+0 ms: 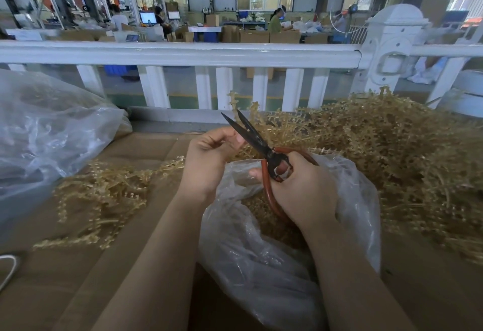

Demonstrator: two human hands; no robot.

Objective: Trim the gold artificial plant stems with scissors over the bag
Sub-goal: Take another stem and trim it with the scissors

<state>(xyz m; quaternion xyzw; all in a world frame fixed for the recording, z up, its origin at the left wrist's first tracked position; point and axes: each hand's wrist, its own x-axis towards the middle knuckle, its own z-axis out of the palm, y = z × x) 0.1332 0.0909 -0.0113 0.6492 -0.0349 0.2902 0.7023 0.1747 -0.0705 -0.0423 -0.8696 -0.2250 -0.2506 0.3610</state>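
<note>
Above the open mouth of the clear plastic bag (287, 265): one gold stem (236, 151), pinched in the curled fingers of the left hand (209, 158), its sprigged top rising up and away behind the blades. Scissors (251, 134), black blades slightly parted, point up-left from the right hand (298, 189), whose fingers wrap the red loop handles; stem lies just left of the blades, nearer the left hand. Right: large untrimmed heap (392, 152). Left, on the cardboard-covered bench (146, 147): smaller pile (104, 194), second bag (47, 132). Beyond: white railing (183, 53). Nothing obstructs the cut.
</note>
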